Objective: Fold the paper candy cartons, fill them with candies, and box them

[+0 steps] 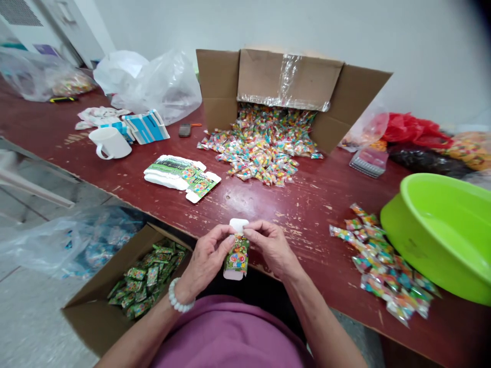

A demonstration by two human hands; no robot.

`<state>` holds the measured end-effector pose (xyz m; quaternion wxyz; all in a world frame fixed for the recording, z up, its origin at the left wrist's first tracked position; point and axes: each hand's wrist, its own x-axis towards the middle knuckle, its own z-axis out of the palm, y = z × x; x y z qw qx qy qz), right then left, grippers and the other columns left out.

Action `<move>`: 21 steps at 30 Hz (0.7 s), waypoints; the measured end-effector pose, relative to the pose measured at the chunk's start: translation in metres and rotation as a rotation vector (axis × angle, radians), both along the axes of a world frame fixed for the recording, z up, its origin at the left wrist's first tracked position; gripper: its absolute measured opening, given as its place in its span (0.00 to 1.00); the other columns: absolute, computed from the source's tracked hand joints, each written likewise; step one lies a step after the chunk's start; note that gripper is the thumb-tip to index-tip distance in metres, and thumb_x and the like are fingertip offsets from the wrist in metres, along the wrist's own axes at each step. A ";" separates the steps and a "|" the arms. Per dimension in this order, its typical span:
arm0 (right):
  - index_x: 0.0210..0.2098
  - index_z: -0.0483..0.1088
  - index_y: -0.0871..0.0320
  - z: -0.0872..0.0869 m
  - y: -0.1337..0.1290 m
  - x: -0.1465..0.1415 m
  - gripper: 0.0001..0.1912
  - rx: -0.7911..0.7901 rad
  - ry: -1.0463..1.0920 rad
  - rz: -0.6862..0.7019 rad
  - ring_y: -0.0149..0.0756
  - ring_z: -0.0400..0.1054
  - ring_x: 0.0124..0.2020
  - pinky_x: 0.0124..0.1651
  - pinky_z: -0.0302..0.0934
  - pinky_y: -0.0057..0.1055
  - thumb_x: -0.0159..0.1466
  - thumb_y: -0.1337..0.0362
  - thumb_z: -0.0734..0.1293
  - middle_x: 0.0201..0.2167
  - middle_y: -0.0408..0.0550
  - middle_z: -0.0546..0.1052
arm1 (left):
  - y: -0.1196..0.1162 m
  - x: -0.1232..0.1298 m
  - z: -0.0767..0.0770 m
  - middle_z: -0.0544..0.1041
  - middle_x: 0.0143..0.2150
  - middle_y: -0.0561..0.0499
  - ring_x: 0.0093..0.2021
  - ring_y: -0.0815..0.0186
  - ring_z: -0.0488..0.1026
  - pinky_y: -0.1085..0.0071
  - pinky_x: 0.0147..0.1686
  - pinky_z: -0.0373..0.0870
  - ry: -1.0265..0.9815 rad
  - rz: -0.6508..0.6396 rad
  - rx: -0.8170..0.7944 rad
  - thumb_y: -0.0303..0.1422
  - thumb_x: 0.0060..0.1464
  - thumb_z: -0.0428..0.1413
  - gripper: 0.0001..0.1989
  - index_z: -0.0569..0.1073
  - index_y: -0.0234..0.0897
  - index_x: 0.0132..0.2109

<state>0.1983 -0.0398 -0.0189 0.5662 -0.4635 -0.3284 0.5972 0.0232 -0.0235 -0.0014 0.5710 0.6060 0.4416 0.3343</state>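
A small green printed carton point(237, 255) with white end flaps stands between my hands at the table's front edge. My left hand point(210, 258) pinches its left side near the top. With thumb and forefinger, my right hand point(270, 245) pinches the carton's upper right corner by the raised white flap. Beyond them lies a stack of flattened green and white cartons point(172, 171). Small wrapped candy packets point(264, 148) spill from a large open cardboard box point(289, 79) at the back.
A lime green basin point(433, 245) stands at the right beside more candy packets point(383, 271). A cardboard box point(92, 312) of green packets sits below the table's left edge. A white mug point(111, 143), plastic bags point(164, 87) and a red bag point(414, 130) rest farther back.
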 end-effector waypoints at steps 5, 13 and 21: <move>0.38 0.77 0.57 0.008 0.001 0.006 0.15 0.097 -0.215 0.092 0.33 0.71 0.30 0.36 0.66 0.29 0.55 0.56 0.76 0.29 0.44 0.78 | 0.001 0.003 0.001 0.79 0.41 0.51 0.41 0.64 0.75 0.71 0.43 0.70 -0.073 0.031 0.001 0.38 0.57 0.60 0.10 0.74 0.39 0.44; 0.36 0.77 0.56 0.003 -0.002 0.003 0.10 0.252 -0.390 0.047 0.31 0.70 0.25 0.32 0.66 0.29 0.63 0.56 0.71 0.31 0.45 0.78 | 0.000 0.007 0.000 0.79 0.38 0.46 0.28 0.64 0.77 0.71 0.27 0.72 -0.405 -0.108 -0.597 0.51 0.60 0.54 0.26 0.68 0.37 0.56; 0.35 0.75 0.57 0.016 -0.002 -0.001 0.10 0.166 -0.391 0.143 0.28 0.69 0.20 0.23 0.65 0.25 0.62 0.56 0.70 0.33 0.46 0.81 | 0.000 0.017 -0.005 0.78 0.31 0.48 0.22 0.69 0.73 0.75 0.22 0.68 -0.324 -0.051 -0.579 0.58 0.60 0.47 0.33 0.72 0.36 0.57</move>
